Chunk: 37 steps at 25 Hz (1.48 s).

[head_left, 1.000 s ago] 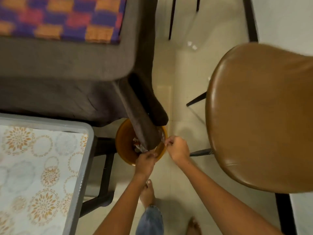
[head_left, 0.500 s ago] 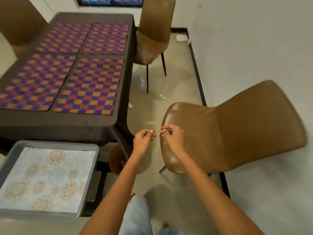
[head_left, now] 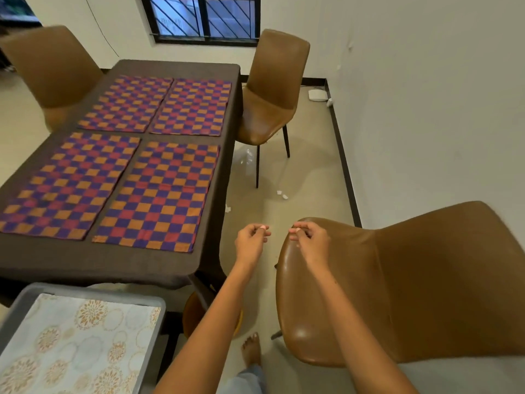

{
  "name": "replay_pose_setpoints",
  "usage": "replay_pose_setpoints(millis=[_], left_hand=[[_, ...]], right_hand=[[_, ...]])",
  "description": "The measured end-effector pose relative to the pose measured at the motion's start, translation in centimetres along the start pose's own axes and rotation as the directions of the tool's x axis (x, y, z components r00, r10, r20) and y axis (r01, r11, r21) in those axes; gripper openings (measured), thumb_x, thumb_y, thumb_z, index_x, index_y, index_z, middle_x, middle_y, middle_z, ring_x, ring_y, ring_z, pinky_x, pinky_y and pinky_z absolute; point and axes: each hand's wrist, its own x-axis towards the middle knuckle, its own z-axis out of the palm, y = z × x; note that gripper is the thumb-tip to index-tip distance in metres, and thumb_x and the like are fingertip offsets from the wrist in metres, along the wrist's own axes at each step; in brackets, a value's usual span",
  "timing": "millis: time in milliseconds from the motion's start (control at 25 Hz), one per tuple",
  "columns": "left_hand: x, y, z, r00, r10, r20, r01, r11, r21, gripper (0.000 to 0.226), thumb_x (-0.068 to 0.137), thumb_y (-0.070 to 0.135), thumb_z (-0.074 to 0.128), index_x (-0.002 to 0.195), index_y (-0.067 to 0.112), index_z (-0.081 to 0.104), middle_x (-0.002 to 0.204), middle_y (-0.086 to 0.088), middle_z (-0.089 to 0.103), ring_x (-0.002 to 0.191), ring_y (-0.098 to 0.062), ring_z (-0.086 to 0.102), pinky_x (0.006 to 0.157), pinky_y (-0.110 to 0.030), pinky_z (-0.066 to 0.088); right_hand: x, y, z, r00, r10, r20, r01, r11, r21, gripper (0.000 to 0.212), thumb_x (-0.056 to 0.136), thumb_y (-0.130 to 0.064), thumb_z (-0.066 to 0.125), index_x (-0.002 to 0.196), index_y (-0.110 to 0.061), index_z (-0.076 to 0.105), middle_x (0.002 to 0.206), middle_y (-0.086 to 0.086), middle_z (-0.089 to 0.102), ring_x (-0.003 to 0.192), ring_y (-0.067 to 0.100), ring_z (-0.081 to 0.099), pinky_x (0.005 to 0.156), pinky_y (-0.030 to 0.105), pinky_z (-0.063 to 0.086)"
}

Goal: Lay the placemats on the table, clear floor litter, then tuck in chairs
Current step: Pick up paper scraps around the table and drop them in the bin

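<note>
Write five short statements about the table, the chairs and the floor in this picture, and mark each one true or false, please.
1. Four checkered placemats lie on the table. True.
2. The floor is already free of litter. False: small white scraps lie on the floor near the far chair.
3. The near chair is tucked under the table. False: it stands away from it, by the wall.
4. The left hand and the right hand are raised side by side, fingers curled. True.
5. The grey tray holds plates. False: it holds a floral patterned sheet.
</note>
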Motion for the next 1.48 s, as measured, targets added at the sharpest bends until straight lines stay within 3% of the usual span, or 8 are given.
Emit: replay_pose_setpoints(millis=[120, 240, 640, 960, 1120, 1280, 1400, 1480], left_hand=[[4.3, 1.7, -0.8, 1.0, 0.009, -0.013, -0.009, 1.0, 0.017, 0.018, 0.097, 0.018, 0.047, 0.103, 0.012, 0.063, 0.1, -0.006, 0.067, 0.094, -0.015, 0.062, 0.074, -0.022, 0.046], [7.8, 2.8, -1.8, 1.0, 0.009, -0.027, -0.008, 0.999, 0.04, 0.017, 0.097, 0.016, 0.047, 0.103, 0.013, 0.063, 0.099, -0.005, 0.066, 0.094, -0.014, 0.061, 0.08, -0.026, 0.048], [15.2, 5.4, -3.5, 0.999, 0.02, -0.049, -0.021, 1.0, -0.007, 0.018, 0.095, 0.015, 0.049, 0.107, 0.011, 0.063, 0.1, -0.005, 0.066, 0.095, -0.014, 0.061, 0.086, -0.03, 0.048], [20.2, 8.0, -2.9, 0.999, -0.016, -0.034, 0.015, 0.999, -0.034, 0.022, 0.095, 0.018, 0.048, 0.11, 0.01, 0.063, 0.104, -0.007, 0.067, 0.1, -0.017, 0.06, 0.091, -0.035, 0.046], [26.0, 9.3, -1.9, 0.997, -0.035, -0.062, 0.032, 0.998, -0.054, 0.022, 0.095, 0.019, 0.048, 0.108, 0.011, 0.064, 0.1, -0.005, 0.068, 0.101, -0.02, 0.061, 0.09, -0.038, 0.047], [34.7, 10.6, 0.9, 0.998, -0.033, -0.059, 0.032, 0.999, -0.009, 0.022, 0.096, 0.019, 0.047, 0.108, 0.012, 0.064, 0.099, -0.003, 0.067, 0.099, -0.018, 0.061, 0.09, -0.038, 0.047], [42.2, 11.2, 4.8, 0.998, -0.054, -0.022, 0.054, 0.998, 0.023, 0.02, 0.096, 0.017, 0.047, 0.107, 0.012, 0.063, 0.1, -0.004, 0.067, 0.097, -0.017, 0.061, 0.087, -0.034, 0.048], [46.1, 10.9, 7.4, 0.989, -0.145, -0.001, 0.145, 0.989, 0.035, 0.019, 0.097, 0.017, 0.046, 0.106, 0.011, 0.063, 0.101, -0.006, 0.067, 0.096, -0.016, 0.061, 0.087, -0.032, 0.048]], right_hand=[[4.2, -1.1, 2.7, 0.999, 0.033, -0.015, -0.032, 0.999, 0.036, 0.019, 0.091, -0.002, 0.049, 0.093, -0.012, 0.065, 0.088, 0.007, 0.072, 0.072, 0.011, 0.067, 0.079, 0.039, 0.054], [7.5, -1.7, 5.5, 0.999, 0.042, -0.017, -0.041, 0.998, 0.055, 0.021, 0.09, -0.004, 0.049, 0.089, -0.019, 0.064, 0.085, 0.001, 0.071, 0.077, 0.014, 0.069, 0.081, 0.041, 0.056], [12.6, -3.7, 10.6, 0.999, -0.032, 0.042, 0.033, 0.999, -0.035, 0.017, 0.092, -0.009, 0.053, 0.098, -0.014, 0.069, 0.085, 0.0, 0.071, 0.082, 0.014, 0.069, 0.077, 0.028, 0.055], [17.4, -6.4, 12.4, 0.988, -0.088, 0.126, 0.111, 0.975, -0.193, 0.016, 0.091, -0.008, 0.056, 0.1, -0.011, 0.069, 0.093, 0.004, 0.071, 0.083, 0.017, 0.068, 0.081, 0.029, 0.054], [24.0, -6.7, 13.4, 0.985, -0.102, 0.136, 0.133, 0.962, -0.239, 0.017, 0.091, -0.008, 0.056, 0.099, -0.01, 0.07, 0.095, 0.006, 0.072, 0.083, 0.019, 0.069, 0.08, 0.03, 0.055], [33.9, -6.2, 13.8, 0.994, -0.073, 0.083, 0.091, 0.968, -0.235, 0.015, 0.09, -0.008, 0.058, 0.099, -0.008, 0.07, 0.091, 0.007, 0.073, 0.075, 0.012, 0.065, 0.066, 0.013, 0.045], [42.5, -5.0, 14.5, 0.999, -0.018, 0.047, 0.028, 0.97, -0.241, 0.016, 0.088, -0.007, 0.056, 0.096, -0.01, 0.07, 0.089, 0.007, 0.073, 0.079, 0.018, 0.067, 0.072, 0.025, 0.051], [47.2, -3.6, 15.2, 0.999, 0.035, 0.035, -0.024, 0.96, -0.278, 0.015, 0.087, -0.008, 0.057, 0.094, -0.011, 0.071, 0.086, 0.007, 0.073, 0.079, 0.021, 0.068, 0.074, 0.031, 0.052]])
